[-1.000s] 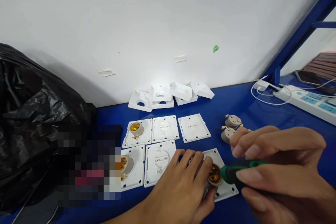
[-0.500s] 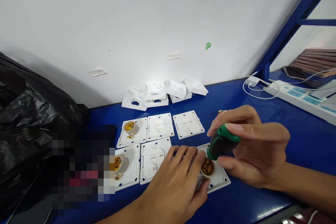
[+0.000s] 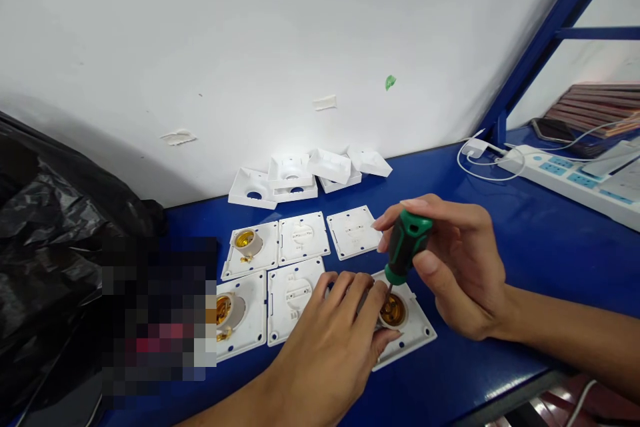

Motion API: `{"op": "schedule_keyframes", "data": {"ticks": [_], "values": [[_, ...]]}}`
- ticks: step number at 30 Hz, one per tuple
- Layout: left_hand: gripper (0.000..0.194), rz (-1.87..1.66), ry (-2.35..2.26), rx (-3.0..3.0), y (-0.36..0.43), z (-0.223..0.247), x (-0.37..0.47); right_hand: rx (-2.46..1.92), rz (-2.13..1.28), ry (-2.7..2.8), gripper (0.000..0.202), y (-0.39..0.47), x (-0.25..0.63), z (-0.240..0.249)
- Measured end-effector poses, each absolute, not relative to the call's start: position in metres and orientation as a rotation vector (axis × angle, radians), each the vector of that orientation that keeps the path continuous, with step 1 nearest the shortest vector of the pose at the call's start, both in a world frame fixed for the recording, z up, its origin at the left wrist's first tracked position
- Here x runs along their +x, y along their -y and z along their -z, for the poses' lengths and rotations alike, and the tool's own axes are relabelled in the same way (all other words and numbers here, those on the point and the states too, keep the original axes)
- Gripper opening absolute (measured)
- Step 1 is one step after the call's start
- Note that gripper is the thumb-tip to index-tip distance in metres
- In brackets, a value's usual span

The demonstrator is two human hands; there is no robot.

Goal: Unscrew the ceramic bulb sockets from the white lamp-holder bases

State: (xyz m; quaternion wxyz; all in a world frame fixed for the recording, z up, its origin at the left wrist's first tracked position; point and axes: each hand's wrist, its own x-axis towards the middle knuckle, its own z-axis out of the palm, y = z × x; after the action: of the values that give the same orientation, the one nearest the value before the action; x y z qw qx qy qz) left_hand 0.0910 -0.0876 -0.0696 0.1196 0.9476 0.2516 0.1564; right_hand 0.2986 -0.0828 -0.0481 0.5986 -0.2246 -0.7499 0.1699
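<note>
My right hand (image 3: pixel 453 267) is closed around the handle of a green and black screwdriver (image 3: pixel 407 247), which stands nearly upright. Its thin shaft goes down into a lamp socket (image 3: pixel 393 310) with a brass-coloured inside; the tip is hidden there. The socket sits on a square white base plate (image 3: pixel 417 333). My left hand (image 3: pixel 340 330) grips this socket from the left, thumb in front and fingers behind. Left of it lie bare white plates (image 3: pixel 303 238), and two plates at the far left carry sockets (image 3: pixel 249 242).
Several white square covers (image 3: pixel 293 170) are piled against the wall. A white power strip (image 3: pixel 570 170) with cables lies at the right, near a phone (image 3: pixel 553 129) and stacked reddish items (image 3: pixel 595 107). A black plastic bag (image 3: pixel 60 213) fills the left side of the blue table (image 3: pixel 450 180).
The screwdriver has swung from a slant to nearly upright, and its shaft now shows entering the socket. My right hand has shifted slightly left. My left hand keeps its hold.
</note>
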Motion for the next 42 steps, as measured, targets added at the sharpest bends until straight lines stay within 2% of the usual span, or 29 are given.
{"op": "schedule_keyframes", "data": {"ticks": [7,10,17,23,29,35,38,42], "values": [[0.017,-0.523,-0.736,2.786,0.088,0.071,0.092,-0.393,-0.396,1.828,0.051,0.078,0.3,0.044],[0.021,-0.559,-0.728,2.799,0.088,0.071,0.092,-0.355,-0.289,1.834,0.056,0.079,0.298,0.039],[0.028,-0.534,-0.719,2.762,0.086,0.068,0.089,-0.365,-0.415,1.921,0.051,0.085,0.296,0.034],[0.026,-0.503,-0.728,2.72,0.087,0.064,0.089,-0.41,-0.202,1.921,0.051,0.083,0.296,0.031],[0.024,-0.469,-0.707,2.757,0.085,0.061,0.087,-0.337,-0.265,1.853,0.054,0.08,0.293,0.038],[0.024,-0.494,-0.718,2.801,0.086,0.062,0.089,-0.544,-0.001,1.873,0.056,0.086,0.296,0.031],[0.023,-0.565,-0.737,2.792,0.088,0.063,0.09,-0.491,-0.141,1.861,0.065,0.088,0.296,0.027],[0.035,-0.576,-0.721,2.807,0.088,0.063,0.091,-0.4,-0.077,1.886,0.056,0.087,0.294,0.027]]}}
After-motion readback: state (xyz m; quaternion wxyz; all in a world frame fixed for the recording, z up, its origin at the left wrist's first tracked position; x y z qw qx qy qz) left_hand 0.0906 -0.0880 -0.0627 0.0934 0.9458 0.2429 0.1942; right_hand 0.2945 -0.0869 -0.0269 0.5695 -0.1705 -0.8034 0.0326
